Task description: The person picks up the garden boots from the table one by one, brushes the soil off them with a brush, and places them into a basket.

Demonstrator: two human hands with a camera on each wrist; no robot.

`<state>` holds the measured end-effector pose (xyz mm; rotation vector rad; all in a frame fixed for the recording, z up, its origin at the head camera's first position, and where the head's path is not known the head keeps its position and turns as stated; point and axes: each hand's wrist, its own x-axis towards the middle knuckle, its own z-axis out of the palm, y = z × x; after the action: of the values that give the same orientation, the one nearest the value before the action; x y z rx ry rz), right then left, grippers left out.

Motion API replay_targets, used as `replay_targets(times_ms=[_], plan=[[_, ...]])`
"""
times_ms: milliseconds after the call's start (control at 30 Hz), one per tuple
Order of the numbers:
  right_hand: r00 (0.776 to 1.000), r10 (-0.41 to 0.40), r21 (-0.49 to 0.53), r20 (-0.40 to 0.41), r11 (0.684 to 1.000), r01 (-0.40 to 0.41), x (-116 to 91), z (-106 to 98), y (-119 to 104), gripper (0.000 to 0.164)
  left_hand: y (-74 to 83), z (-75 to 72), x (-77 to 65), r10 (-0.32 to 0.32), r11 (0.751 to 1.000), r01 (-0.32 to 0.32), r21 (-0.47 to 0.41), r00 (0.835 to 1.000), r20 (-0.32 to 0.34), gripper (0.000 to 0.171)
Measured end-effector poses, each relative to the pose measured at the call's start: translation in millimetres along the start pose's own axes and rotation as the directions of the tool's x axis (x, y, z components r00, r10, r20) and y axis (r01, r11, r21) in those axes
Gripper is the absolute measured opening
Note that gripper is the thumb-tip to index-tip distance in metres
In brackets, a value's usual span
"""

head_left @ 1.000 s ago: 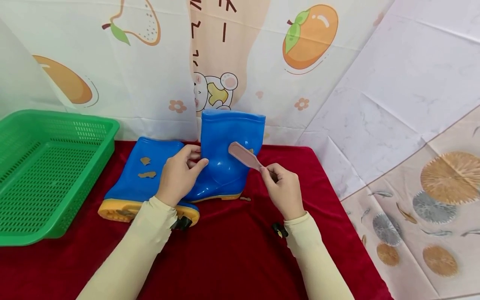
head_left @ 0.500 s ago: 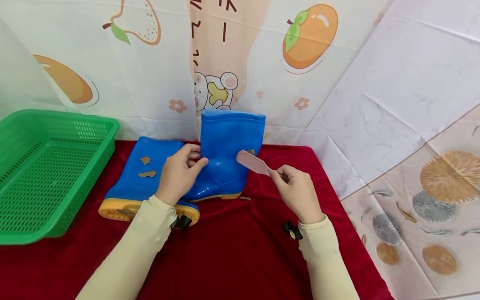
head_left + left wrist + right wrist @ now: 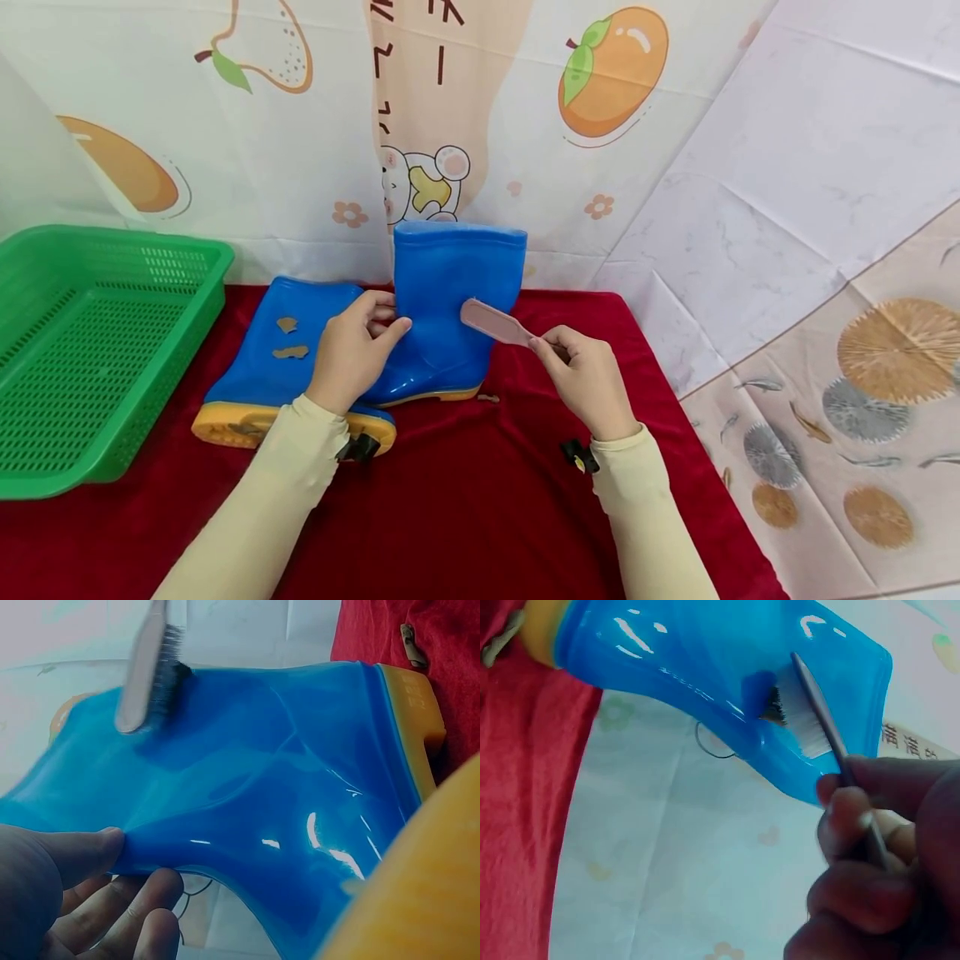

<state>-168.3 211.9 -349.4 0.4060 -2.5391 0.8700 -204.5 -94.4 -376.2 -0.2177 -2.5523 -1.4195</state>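
Note:
A blue rain boot [image 3: 450, 275] with a yellow sole stands upright near the back of the table. My left hand [image 3: 356, 350] pinches the front of its shaft, thumb on the near side [image 3: 90, 851] and fingers behind. In my right hand [image 3: 585, 379] is the handle of a pale pink brush [image 3: 491, 321], bristles facing the boot. The right wrist view shows the bristles [image 3: 802, 720] at the shaft, beside a brown patch [image 3: 772, 709]. To the left, a second blue boot [image 3: 258, 342] lies on its side, with brown patches [image 3: 291, 352] on its shaft and its sole towards me.
A green perforated basket [image 3: 112, 475] stands at the left. A small brown fragment [image 3: 489, 398] lies on the red cloth [image 3: 480, 500] by the standing boot's heel. Behind the table hangs a fruit-printed curtain [image 3: 300, 167].
The brush went right and down across the shaft, then came back slightly left. In the head view the shaft's brown patch, visible earlier, no longer shows. My left hand keeps its hold.

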Motion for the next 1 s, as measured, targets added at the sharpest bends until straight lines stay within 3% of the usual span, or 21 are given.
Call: replay_targets(times_ms=[200, 500, 1000], plan=[[0.998, 0.052, -0.079, -0.030, 0.995, -0.054, -1, -2, 1, 0.015, -1.4, 0.6, -0.1, -0.001, 1.000, 0.001, 0.004, 1.000, 0.003, 0.039], [0.989, 0.140, -0.077, 0.055, 0.988, -0.136, -2, -14, 0, 0.016, -5.2, 1.4, 2.1, -0.008, 1.000, 0.008, -0.024, 1.000, -0.018, 0.038], [0.972, 0.185, -0.079, 0.147, 0.981, -0.175, -4, -38, 3, 0.019, -4.4, 1.2, 2.3, -0.004, 1.000, 0.004, -0.030, 1.000, -0.020, 0.037]])
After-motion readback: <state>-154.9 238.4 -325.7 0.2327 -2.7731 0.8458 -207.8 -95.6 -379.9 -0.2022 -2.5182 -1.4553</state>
